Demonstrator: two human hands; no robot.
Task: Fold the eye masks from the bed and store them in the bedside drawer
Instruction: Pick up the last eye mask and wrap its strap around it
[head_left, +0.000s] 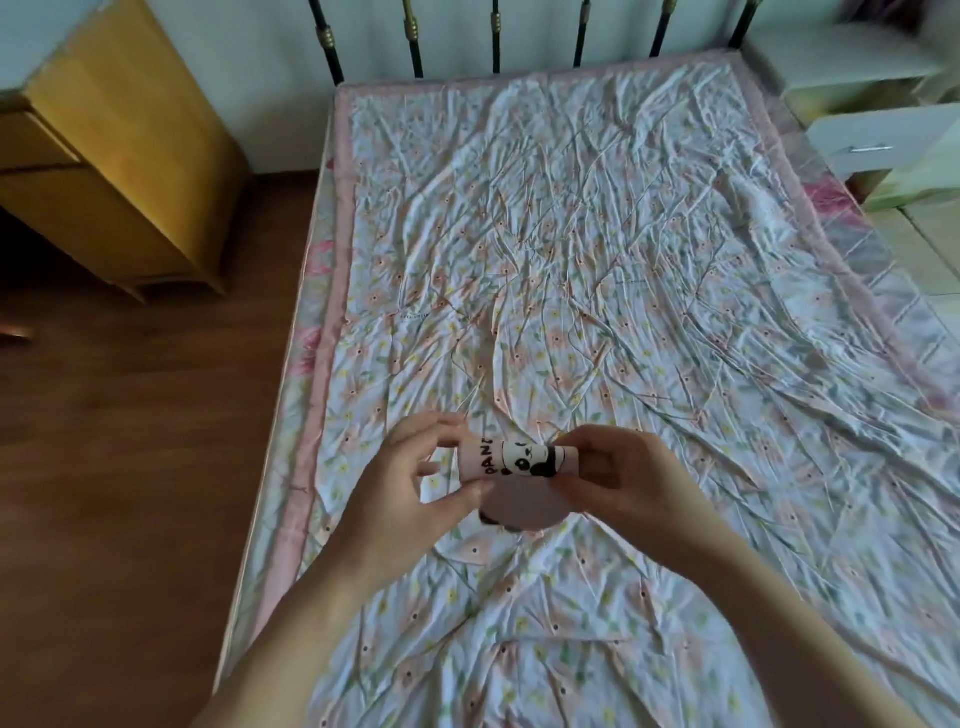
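Here both hands' fingers (470, 488) pinch the eye mask (519, 460) (half-rolled).

Dim, soft daylight; edges bowed, top-right corner blurred.

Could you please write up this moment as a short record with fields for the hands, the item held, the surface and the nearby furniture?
left hand: grips the left end of the eye mask
right hand: grips its right end
eye mask: pink, panda print, partly rolled, held above the bed
bed: wrinkled floral cover, no other masks visible
white bedside unit: far right, drawer pulled open
wooden cabinet: left, on the floor
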